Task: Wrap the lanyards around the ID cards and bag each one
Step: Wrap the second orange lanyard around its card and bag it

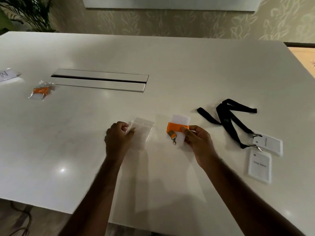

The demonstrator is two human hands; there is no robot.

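Observation:
My right hand (197,142) grips a white ID card (181,122) with an orange lanyard (175,127) wound around its middle; a metal clip (173,141) dangles below it. My left hand (117,139) pinches the edge of a clear plastic bag (142,132) that lies on the white table (153,57). To the right, two black lanyards (228,120) lie loose, clipped to two white ID cards (267,144) (260,165). At the far left rests a bagged card with an orange lanyard (41,91).
A metal cable slot (100,80) is set into the table's middle. A white paper label (6,75) lies at the left edge. A plant (32,12) stands behind the table's far left corner.

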